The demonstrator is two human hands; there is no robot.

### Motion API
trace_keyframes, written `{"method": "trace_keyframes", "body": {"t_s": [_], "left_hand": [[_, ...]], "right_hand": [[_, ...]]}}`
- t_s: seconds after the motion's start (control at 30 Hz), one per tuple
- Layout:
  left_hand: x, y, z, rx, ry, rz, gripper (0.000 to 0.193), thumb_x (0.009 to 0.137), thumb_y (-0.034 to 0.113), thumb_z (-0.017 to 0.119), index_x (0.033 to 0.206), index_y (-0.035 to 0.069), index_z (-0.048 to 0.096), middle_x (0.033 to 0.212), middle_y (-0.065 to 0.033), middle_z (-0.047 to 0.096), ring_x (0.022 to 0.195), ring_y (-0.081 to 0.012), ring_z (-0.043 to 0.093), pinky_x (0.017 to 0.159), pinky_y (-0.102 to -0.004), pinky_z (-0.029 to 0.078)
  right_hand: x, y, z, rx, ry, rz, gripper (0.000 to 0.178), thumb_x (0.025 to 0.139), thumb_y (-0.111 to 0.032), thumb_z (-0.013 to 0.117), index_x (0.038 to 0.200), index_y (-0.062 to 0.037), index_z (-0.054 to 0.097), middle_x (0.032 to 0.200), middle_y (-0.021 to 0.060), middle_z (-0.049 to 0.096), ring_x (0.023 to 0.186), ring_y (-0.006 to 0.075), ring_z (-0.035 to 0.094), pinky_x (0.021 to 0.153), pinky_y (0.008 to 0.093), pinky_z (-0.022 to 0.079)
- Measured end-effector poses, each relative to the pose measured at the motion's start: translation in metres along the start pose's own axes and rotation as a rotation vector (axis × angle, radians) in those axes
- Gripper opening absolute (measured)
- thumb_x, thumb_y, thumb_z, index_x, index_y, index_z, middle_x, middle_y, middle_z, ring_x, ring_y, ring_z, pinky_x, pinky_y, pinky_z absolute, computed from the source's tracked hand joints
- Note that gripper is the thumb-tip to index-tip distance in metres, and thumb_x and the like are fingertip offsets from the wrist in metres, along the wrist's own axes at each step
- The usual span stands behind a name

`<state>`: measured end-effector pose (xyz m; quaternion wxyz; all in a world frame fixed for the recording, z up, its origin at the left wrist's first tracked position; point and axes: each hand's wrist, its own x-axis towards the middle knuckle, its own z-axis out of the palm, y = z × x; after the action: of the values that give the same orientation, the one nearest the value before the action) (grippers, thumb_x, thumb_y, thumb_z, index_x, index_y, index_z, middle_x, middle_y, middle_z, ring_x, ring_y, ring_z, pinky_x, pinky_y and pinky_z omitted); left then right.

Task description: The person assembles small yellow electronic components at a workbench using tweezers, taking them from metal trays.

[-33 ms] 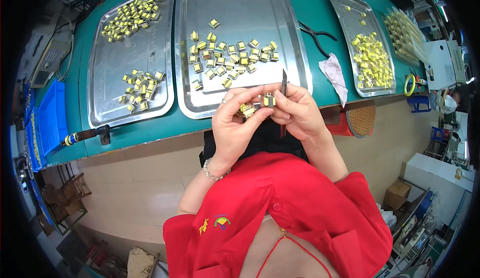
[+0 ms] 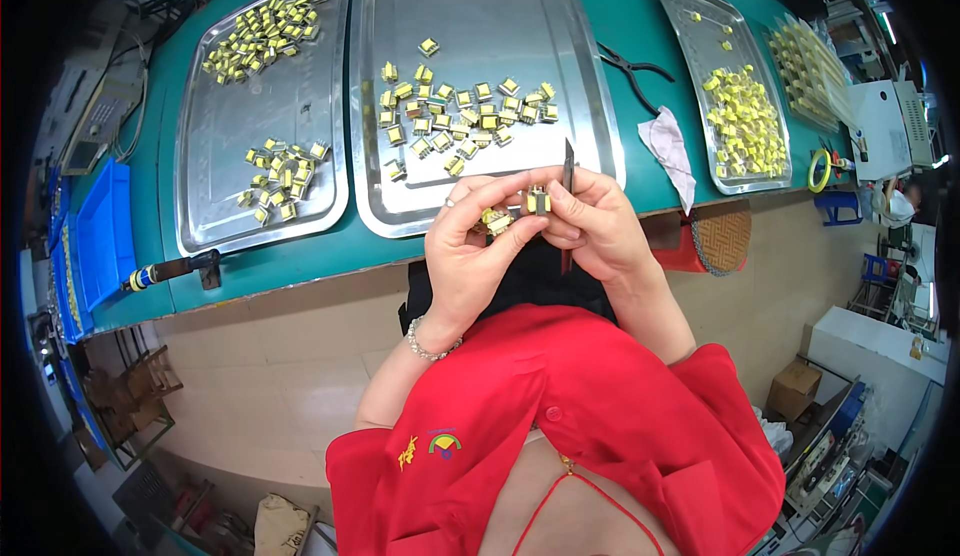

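Note:
My left hand (image 2: 468, 246) is closed, with a small yellow-taped transformer (image 2: 496, 221) in its curled fingers. A second yellow transformer with a dark core (image 2: 538, 200) stands between both hands' fingertips, the left thumb just below it. My right hand (image 2: 600, 224) is closed too; its thumb and fingers press at this second piece. Through the right fingers runs a slim dark tool with a pointed upper end (image 2: 569, 161), held nearly upright; its exact kind I cannot make out. Both hands are in front of the middle metal tray (image 2: 480, 6), where several like transformers (image 2: 465, 116) lie scattered.
On the green table, a left tray (image 2: 215, 146) bears two heaps of transformers, and a right tray (image 2: 700, 71) holds yellow pieces. Black-handled pliers (image 2: 632, 68) and a pale cloth (image 2: 668, 151) lie between trays. Far left are a blue bin (image 2: 105, 226) and a handled tool (image 2: 165, 272).

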<state>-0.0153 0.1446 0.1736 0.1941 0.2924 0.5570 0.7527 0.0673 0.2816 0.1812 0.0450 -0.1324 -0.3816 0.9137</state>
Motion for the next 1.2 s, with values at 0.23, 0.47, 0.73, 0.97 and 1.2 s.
{"method": "trace_keyframes", "body": {"t_s": [0.23, 0.47, 0.73, 0.97, 1.2], "left_hand": [[-0.001, -0.001, 0.001, -0.016, 0.006, -0.029, 0.036, 0.074, -0.006, 0.071, 0.108, -0.001, 0.062, 0.099, -0.0055, 0.054, 0.088, -0.0103, 0.054, 0.075, -0.021, 0.045], [-0.003, -0.004, 0.0, 0.049, 0.059, -0.028, 0.036, 0.073, -0.005, 0.072, 0.107, -0.001, 0.063, 0.104, -0.0086, 0.059, 0.091, -0.0113, 0.056, 0.074, -0.0217, 0.046], [-0.002, -0.004, 0.004, 0.4, 0.15, 0.141, 0.036, 0.069, -0.003, 0.075, 0.104, 0.001, 0.066, 0.093, -0.0078, 0.066, 0.068, -0.007, 0.056, 0.055, -0.0204, 0.046], [-0.004, -0.006, 0.004, 0.494, 0.177, 0.253, 0.033, 0.07, -0.004, 0.074, 0.101, 0.001, 0.066, 0.098, -0.0074, 0.067, 0.063, -0.0059, 0.054, 0.058, -0.018, 0.045], [-0.004, -0.005, 0.004, 0.532, 0.152, 0.253, 0.03, 0.068, -0.002, 0.075, 0.096, 0.0, 0.064, 0.093, -0.0124, 0.068, 0.082, -0.0206, 0.067, 0.069, -0.0268, 0.053]], "right_hand": [[-0.001, 0.003, 0.006, -0.105, 0.054, -0.048, 0.024, 0.093, -0.01, 0.051, 0.113, 0.0031, 0.056, 0.084, 0.0066, 0.061, 0.052, 0.0016, 0.036, 0.044, 0.017, 0.026], [-0.003, 0.0, 0.014, -0.409, 0.216, -0.155, 0.025, 0.093, -0.009, 0.053, 0.115, 0.0038, 0.054, 0.086, 0.0039, 0.06, 0.06, 0.0047, 0.045, 0.051, 0.0189, 0.035], [-0.02, -0.021, 0.02, -1.666, 0.178, -0.719, 0.018, 0.081, 0.001, 0.061, 0.098, 0.0017, 0.061, 0.072, 0.0115, 0.057, 0.058, 0.0243, 0.056, 0.052, 0.0306, 0.043], [-0.022, -0.014, 0.024, -1.76, 0.206, -0.719, 0.021, 0.078, 0.002, 0.062, 0.099, 0.0007, 0.061, 0.07, 0.0109, 0.056, 0.057, 0.0256, 0.055, 0.05, 0.0336, 0.043], [-0.02, -0.018, 0.024, -1.759, 0.312, -0.733, 0.022, 0.079, 0.003, 0.061, 0.1, 0.0003, 0.061, 0.068, 0.0112, 0.054, 0.057, 0.0266, 0.055, 0.05, 0.0344, 0.042]]}}
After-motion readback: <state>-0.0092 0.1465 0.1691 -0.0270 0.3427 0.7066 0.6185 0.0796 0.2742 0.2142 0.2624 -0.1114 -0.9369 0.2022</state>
